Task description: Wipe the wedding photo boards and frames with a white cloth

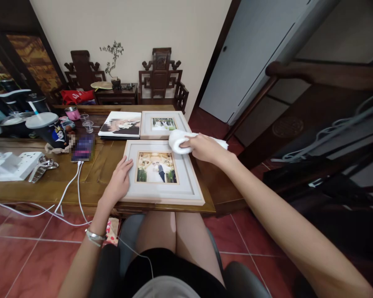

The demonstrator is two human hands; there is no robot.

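Note:
A light wooden picture frame (161,198) with a wide pale mat and a wedding photo lies flat near the table's front edge. My left hand (120,179) rests along its left side, fingers stretched out on the edge and holding nothing. In my right hand (202,148) is a bunched white cloth (179,141), at the frame's upper right corner. The fingers are wrapped round the cloth, and part of it sticks out to the right. Just behind lies a second picture frame (146,124), next to a photo album (120,124) with a picture on its cover.
Left on the wooden table (99,182) are a phone (83,148) with white cables, a power strip (17,166), a dark lidded cup (54,130) with a straw, and small clear cups (87,124). A carved chair (161,78) and potted plant (115,80) stand behind. A wooden chair back (323,95) rises on the right.

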